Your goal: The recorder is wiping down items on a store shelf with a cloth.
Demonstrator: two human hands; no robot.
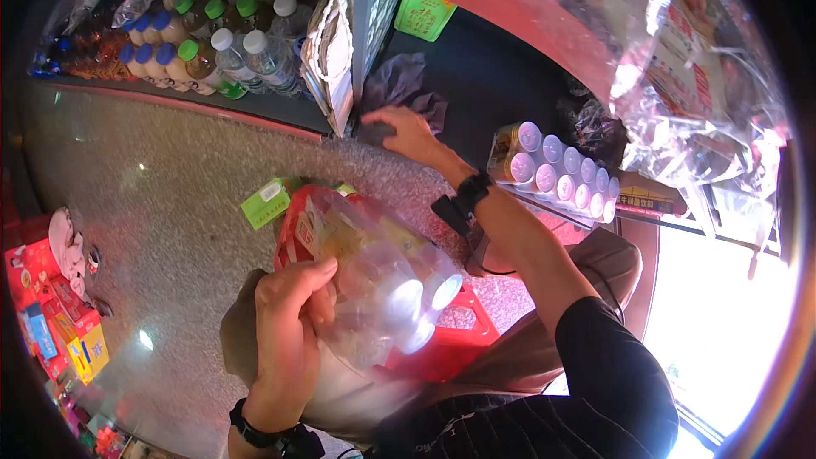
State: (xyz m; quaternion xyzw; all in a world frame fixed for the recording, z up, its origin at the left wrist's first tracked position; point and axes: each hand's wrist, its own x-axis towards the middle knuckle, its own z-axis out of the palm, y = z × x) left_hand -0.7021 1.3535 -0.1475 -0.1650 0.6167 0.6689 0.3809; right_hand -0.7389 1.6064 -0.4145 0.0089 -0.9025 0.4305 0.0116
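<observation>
My left hand [287, 312] grips a see-through plastic-wrapped pack of clear bottles or jars [382, 287], its thumb pressed along the near side. Red printed packaging [296, 217] shows at the pack's far end. Over the lower shelf [472, 95], my right hand [405, 131] reaches out with its fingers apart and nothing visible in them. A crumpled thin plastic bag [430, 108] lies beside that hand. The hand is also close to the bottom of a hanging stack of papers or cards with a white beaded string [335, 57].
Drink bottles with green, white and blue caps [223, 44] fill the left shelf. A wrapped pack of cans [561, 172] sits near my right forearm. Below are a green box [268, 202] on the speckled floor [159, 159] and a red plastic stool [472, 325]. Colourful boxes [70, 312] lie far left.
</observation>
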